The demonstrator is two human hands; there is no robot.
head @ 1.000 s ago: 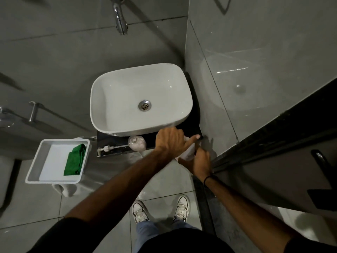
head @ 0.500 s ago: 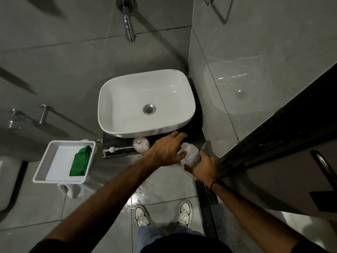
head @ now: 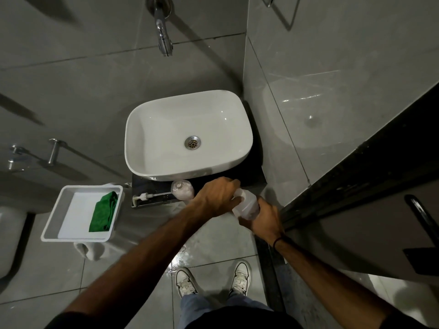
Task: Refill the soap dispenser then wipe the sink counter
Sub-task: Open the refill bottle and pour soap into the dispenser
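My right hand (head: 263,218) holds a translucent refill bottle (head: 247,203) in front of the black sink counter (head: 251,172). My left hand (head: 217,197) is curled over the bottle's top end and hides its cap. The open soap dispenser bottle (head: 182,190) with pinkish soap stands on the counter just left of my left hand. Its pump head with the long tube (head: 152,195) lies flat on the counter to the left. A folded green cloth (head: 103,212) lies in a white tray (head: 57,210) left of the counter.
A white basin (head: 166,129) sits on the counter below a chrome wall tap (head: 164,39). Tiled walls close in behind and on the right. A dark door frame (head: 344,176) stands at the right. The floor tiles by my shoes (head: 187,283) look wet.
The camera has tilted, so the scene sits lower in the frame. My left hand's fingers have closed more tightly over the top of the refill bottle, which my right hand keeps holding.
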